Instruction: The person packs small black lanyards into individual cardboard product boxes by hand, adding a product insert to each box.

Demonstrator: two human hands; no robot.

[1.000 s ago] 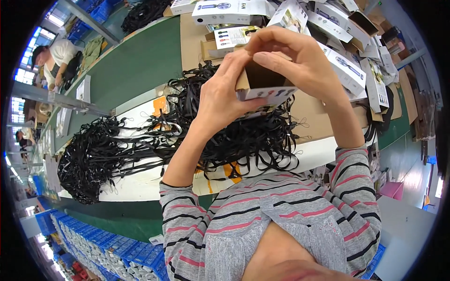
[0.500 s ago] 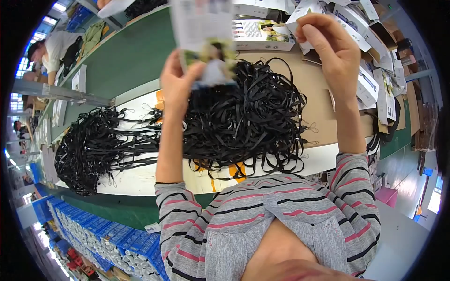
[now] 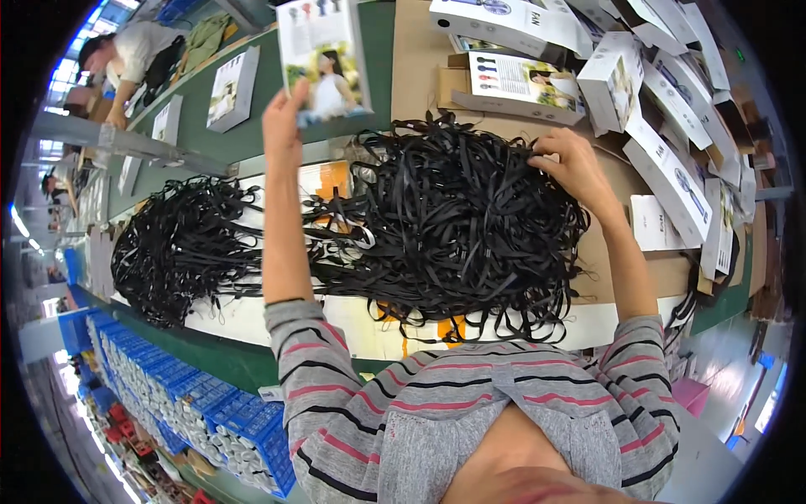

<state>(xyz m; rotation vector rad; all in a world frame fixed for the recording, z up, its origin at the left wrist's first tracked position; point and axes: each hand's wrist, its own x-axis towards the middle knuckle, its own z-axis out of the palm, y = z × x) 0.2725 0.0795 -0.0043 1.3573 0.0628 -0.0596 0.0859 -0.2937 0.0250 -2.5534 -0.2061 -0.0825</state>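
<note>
My left hand (image 3: 284, 126) grips the lower left part of a white printed fan box (image 3: 323, 63), fingers on its side. The box is raised over the green table, its picture of a person in white facing up. My right hand (image 3: 575, 166) is at the upper right edge of a big tangled pile of black lanyards (image 3: 462, 210). Its fingers are curled together against the straps; whether a strap is pinched in them is hidden. A second bundle of black lanyards (image 3: 180, 252) lies to the left, its straps running toward the big pile.
Several white fan boxes (image 3: 672, 172) are heaped at the right, some with flaps open. One open-ended box (image 3: 525, 88) lies beyond the lanyards on brown cardboard (image 3: 411, 80). Another box (image 3: 232, 88) lies far left. Blue crates (image 3: 193, 395) stand lower left. A co-worker (image 3: 138, 63) is at upper left.
My left hand has carried the box left and away from the pile. My right hand has come down from above the boxes to the lanyards' edge. The view has shifted somewhat.
</note>
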